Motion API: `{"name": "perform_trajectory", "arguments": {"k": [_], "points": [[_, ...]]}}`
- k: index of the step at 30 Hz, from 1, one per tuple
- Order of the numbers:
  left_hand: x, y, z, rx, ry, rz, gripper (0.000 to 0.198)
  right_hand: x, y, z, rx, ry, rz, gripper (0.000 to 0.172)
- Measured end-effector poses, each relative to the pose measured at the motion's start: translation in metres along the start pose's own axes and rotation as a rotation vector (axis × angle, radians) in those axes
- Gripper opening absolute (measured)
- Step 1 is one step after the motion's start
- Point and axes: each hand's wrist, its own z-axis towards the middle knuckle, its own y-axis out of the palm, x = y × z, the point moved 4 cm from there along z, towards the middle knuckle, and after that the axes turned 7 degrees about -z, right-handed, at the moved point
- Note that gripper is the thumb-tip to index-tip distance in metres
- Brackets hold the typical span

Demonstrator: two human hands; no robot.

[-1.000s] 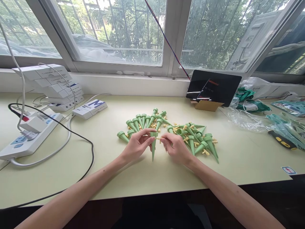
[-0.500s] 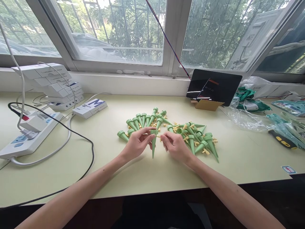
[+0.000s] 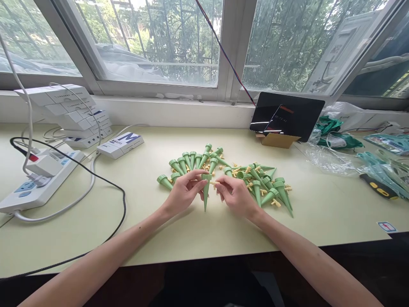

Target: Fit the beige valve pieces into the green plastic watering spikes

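Over the pale green matte tabletop point(image 3: 159, 232), pinches a green tapered plastic spike point(image 3: 205, 197) with the left hand point(image 3: 182, 195): thumb and forefinger closed narrowly on the ribbed round collar, smooth cone hanging below with its sharp tip toward the near edge, other fingers curled loosely behind. Meets it from the other side with the right hand point(image 3: 238, 197), fingertips shut tight on a small yellow plastic peg point(image 3: 213, 183), peg end right at the collar; touching or a hair apart, cannot tell. Just behind the left knuckles, a fan of matching green plastic spikes point(image 3: 191, 161) lying flat, side by side. Just beyond the right hand, a jumbled heap of green spikes and yellow pegs point(image 3: 266, 189), some crossing one another. Far left, well apart, a white glossy plastic power strip point(image 3: 22, 189), a thin black cable point(image 3: 123, 200) looping across the top, and a stack of flat white cardboard boxes point(image 3: 68, 111). Against the sill, a dark glassy tablet point(image 3: 287, 115) leaning on a brown cardboard prop; further right, crinkled clear plastic bags point(image 3: 332, 160).
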Motion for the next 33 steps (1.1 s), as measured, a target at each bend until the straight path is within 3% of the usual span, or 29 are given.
{"name": "perform_trajectory", "arguments": {"k": [33], "points": [[-0.0068, -0.0002, -0.0013, -0.004, 0.058, -0.076, 0.019, 0.0009, 0.0004, -0.0007, 0.013, -0.053, -0.081, 0.028]]}}
